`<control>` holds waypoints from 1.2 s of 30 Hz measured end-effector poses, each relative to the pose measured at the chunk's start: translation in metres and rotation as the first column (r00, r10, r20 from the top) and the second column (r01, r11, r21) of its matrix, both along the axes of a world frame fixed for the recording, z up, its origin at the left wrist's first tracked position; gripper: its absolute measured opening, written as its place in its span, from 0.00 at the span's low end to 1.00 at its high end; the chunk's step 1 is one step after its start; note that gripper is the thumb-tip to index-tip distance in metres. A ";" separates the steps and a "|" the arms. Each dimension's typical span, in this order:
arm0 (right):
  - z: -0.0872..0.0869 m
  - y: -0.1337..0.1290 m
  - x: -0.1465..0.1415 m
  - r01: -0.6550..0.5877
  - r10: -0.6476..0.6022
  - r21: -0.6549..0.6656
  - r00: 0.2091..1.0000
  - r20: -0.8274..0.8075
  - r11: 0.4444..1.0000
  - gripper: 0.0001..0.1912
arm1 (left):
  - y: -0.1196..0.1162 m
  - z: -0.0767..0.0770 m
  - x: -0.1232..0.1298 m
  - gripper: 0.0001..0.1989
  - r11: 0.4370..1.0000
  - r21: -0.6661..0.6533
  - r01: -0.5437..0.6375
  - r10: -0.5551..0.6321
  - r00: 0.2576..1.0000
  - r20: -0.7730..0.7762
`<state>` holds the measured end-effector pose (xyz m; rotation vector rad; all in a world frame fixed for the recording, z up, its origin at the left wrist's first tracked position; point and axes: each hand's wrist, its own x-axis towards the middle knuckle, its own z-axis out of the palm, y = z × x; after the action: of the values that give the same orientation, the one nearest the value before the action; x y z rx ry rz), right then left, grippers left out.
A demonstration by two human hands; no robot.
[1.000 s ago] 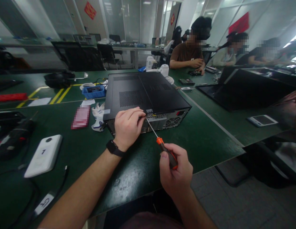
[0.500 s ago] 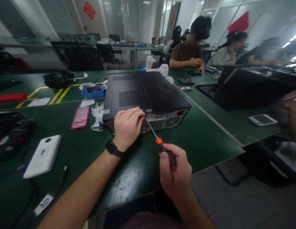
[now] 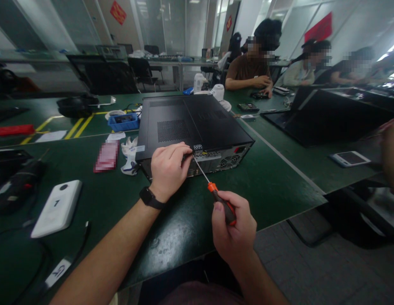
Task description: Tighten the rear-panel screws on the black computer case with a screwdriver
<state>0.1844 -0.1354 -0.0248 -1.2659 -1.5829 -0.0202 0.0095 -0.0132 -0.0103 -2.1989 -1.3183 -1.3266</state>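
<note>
A black computer case (image 3: 197,118) lies on its side on the green table, its rear panel with fan grille and power socket facing me. My right hand (image 3: 233,224) is wrapped round the orange and dark grey handle of a screwdriver (image 3: 212,186). The thin shaft slants up and left to the top rear edge of the case. My left hand (image 3: 170,169) rests at that edge, fingers curled with thumb and fingertips pinched beside the screwdriver's tip. Whatever lies between those fingertips is too small and hidden to make out.
Left of the case are white gloves (image 3: 129,156), a pink packet (image 3: 107,156), a blue bin (image 3: 123,123) and a white power bank (image 3: 57,208) with a cable. On the right are a laptop (image 3: 324,118) and a phone (image 3: 350,158). A co-worker (image 3: 249,74) sits across the table.
Both hands and the screwdriver keep nearly the same place at the case edge. The view has shifted only slightly.
</note>
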 end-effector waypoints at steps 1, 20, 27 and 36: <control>0.000 0.000 0.000 -0.001 0.001 0.010 1.000 0.002 1.000 0.10 | 0.000 0.000 0.000 0.04 1.000 -0.001 -0.004 0.004 1.000 -0.003; -0.006 0.000 0.003 -0.027 0.019 -0.073 0.994 -0.109 0.997 0.11 | 0.000 0.001 0.000 0.02 0.999 0.033 -0.003 0.003 1.000 0.005; 0.002 0.002 0.001 0.022 -0.022 0.003 0.998 -0.065 1.000 0.14 | 0.000 0.000 0.000 0.03 1.000 0.030 -0.003 0.003 1.000 0.008; 0.001 0.002 0.003 -0.057 0.054 -0.034 0.995 -0.081 0.998 0.12 | 0.000 0.000 -0.001 0.02 0.999 0.048 -0.005 0.005 1.000 -0.013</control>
<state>0.1871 -0.1330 -0.0233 -1.2353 -1.5546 0.0942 0.0089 -0.0128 -0.0104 -2.1672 -1.2731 -1.3259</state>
